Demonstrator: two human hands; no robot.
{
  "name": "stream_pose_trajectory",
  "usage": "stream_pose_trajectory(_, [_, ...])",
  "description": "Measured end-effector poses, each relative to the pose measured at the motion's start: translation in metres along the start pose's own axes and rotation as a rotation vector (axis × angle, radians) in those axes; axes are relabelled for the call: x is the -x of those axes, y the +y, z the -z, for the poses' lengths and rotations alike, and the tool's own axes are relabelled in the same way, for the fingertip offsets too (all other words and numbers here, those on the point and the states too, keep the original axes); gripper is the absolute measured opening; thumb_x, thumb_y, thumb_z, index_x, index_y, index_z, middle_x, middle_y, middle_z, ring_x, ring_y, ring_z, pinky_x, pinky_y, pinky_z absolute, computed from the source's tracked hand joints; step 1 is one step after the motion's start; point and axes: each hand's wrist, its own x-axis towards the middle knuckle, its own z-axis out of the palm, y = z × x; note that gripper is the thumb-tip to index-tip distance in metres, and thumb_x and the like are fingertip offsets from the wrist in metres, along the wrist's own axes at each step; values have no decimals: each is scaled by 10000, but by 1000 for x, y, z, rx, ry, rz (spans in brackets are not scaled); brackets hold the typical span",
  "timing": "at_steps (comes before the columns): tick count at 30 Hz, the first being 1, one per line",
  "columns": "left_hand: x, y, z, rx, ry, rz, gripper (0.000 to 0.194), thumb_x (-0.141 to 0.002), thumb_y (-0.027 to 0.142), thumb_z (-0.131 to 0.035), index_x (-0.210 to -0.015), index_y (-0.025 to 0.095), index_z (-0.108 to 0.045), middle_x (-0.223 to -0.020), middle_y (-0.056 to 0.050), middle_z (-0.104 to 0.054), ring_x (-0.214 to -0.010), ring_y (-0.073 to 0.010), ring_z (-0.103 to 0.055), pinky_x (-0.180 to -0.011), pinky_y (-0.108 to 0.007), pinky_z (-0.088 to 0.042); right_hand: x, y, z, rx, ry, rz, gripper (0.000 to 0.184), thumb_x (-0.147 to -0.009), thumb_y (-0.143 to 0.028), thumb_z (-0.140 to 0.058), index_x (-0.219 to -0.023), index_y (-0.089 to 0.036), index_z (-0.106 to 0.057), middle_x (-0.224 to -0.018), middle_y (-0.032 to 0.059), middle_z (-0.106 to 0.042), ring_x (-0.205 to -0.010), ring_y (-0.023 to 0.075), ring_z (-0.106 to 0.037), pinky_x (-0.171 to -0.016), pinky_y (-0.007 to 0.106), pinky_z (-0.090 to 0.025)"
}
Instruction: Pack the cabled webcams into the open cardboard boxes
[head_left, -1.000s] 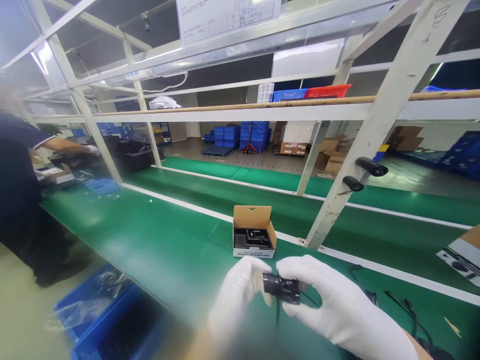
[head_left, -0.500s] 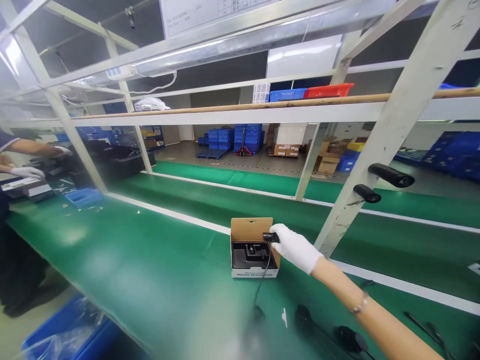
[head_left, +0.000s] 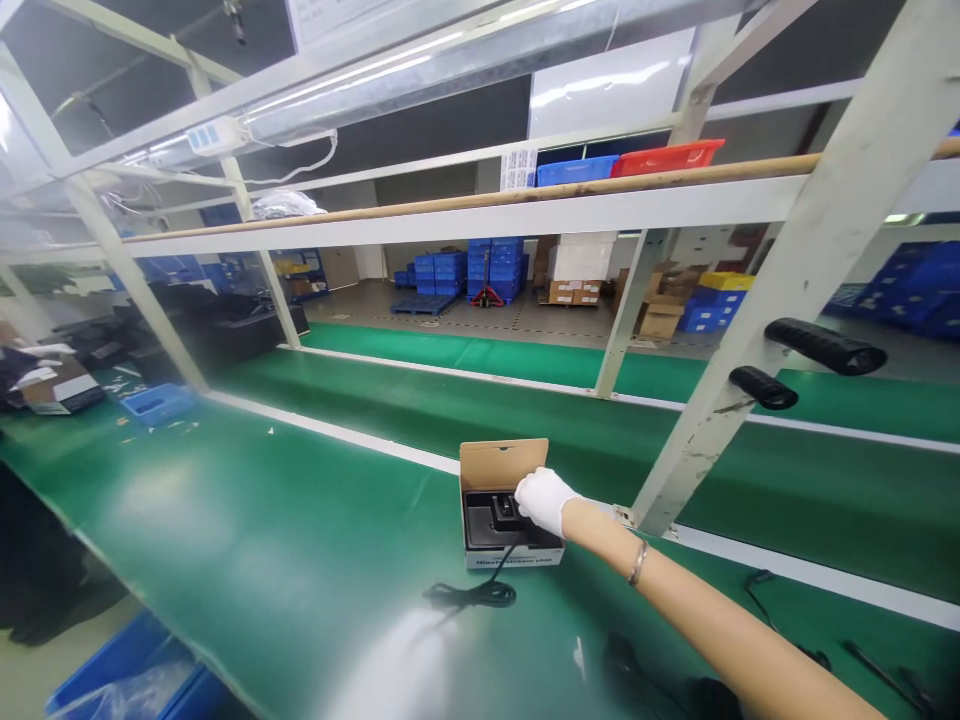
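My right hand (head_left: 541, 499), in a white glove, reaches out over a small open cardboard box (head_left: 501, 468) on the green belt. Its fingers are curled down into the box's black insert (head_left: 481, 517), closed on a small black device that is mostly hidden beneath them. A black cable (head_left: 474, 593) runs from the box and lies coiled on the belt just in front of it. My left hand is out of view.
A white slanted frame post (head_left: 757, 330) with two black handles (head_left: 763, 387) stands right of the box. More black cables (head_left: 780, 610) lie at the lower right. A blue bin (head_left: 112, 670) sits low left; a small blue tray (head_left: 157, 402) and boxes lie far left.
My right hand has dropped from the box's rim down into the insert with the black device. The cable now lies coiled on the belt. The view has shifted slightly right.
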Motion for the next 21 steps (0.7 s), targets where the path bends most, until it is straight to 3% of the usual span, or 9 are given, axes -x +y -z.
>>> stream_pose_trajectory(3, [-14, 31, 4, -109, 13, -67, 322, -910, 466, -478, -1012, 253, -697, -539, 41, -606, -619, -168, -599, -767, -302, -496, 26, -13, 34, -190, 16, 172, 377, -906, -360, -559, -1249, -222, -633, -1107, 70, -700, -979, 220, -652, -795, 274, -462])
stream_pose_trajectory(5, [-28, 51, 4, -209, 11, -151, 260, -899, 409, -495, -940, 277, -715, -592, 46, -637, -692, -165, -604, -793, -279, -476, 45, -26, 56, -455, -48, 338, 562, -850, -442, -623, -1381, -299, -506, -1093, -18, -696, -911, 170, -646, -742, 225, -469])
stream_pose_trajectory(8, [-59, 68, -1, -367, 229, -337, 211, -889, 344, -505, -906, 284, -707, -867, 37, -717, -843, -157, -620, -826, -262, -460, 65, -40, 73, -774, -1, 290, 390, -784, -400, -670, -1134, -235, -628, -903, -32, -688, -771, 161, -608, -651, 236, -444])
stream_pose_trajectory(10, [-83, 68, -9, -431, 445, -422, 278, -914, 374, -465, -1060, 267, -676, -1098, -19, -693, -1032, -205, -601, -964, -326, -428, 69, -40, 72, -847, 154, 123, 231, -799, -377, -635, -946, -199, -615, -844, -14, -666, -750, 162, -585, -652, 253, -437])
stream_pose_trajectory(12, [-106, 63, -18, -434, 491, -448, 417, -961, 434, -352, -1245, 231, -579, -1231, -81, -635, -1172, -249, -547, -1065, -403, -374, 68, -34, 65, -989, 214, 75, 207, -833, -372, -590, -929, -190, -572, -827, 1, -661, -750, 166, -594, -687, 274, -459])
stream_pose_trajectory(14, [-123, 57, -27, -383, 334, -448, 489, -988, 468, -238, -1321, 220, -495, -1263, -89, -621, -1172, -224, -567, -1045, -381, -423, 65, -25, 55, -1152, 202, 113, 228, -853, -384, -571, -975, -192, -554, -859, 10, -675, -770, 169, -620, -741, 294, -486])
stream_pose_trajectory(16, [-133, 53, -35, -367, 123, -455, 489, -995, 487, -204, -1338, 244, -454, -1192, -49, -664, -1000, -165, -658, -920, -308, -517, 64, -16, 46, -1165, 251, 62, 225, -837, -370, -588, -974, -194, -559, -911, 21, -684, -805, 177, -636, -766, 301, -492])
stream_pose_trajectory(19, [-145, 50, -37, -452, -131, -427, 443, -956, 485, -364, -1316, 246, -462, -1052, -24, -702, -682, -138, -678, -658, -275, -563, 62, -2, 37, -940, 413, -176, 301, -783, -336, -638, -1040, -191, -581, -988, 43, -682, -852, 193, -634, -762, 300, -488])
stream_pose_trajectory(21, [-153, 50, -32, -570, -190, -403, 418, -910, 451, -452, -1254, 225, -522, -1046, -52, -705, -714, -191, -682, -640, -315, -551, 61, 7, 33, -736, 466, -191, 414, -793, -322, -636, -1180, -193, -567, -1059, 62, -673, -888, 197, -630, -778, 299, -485])
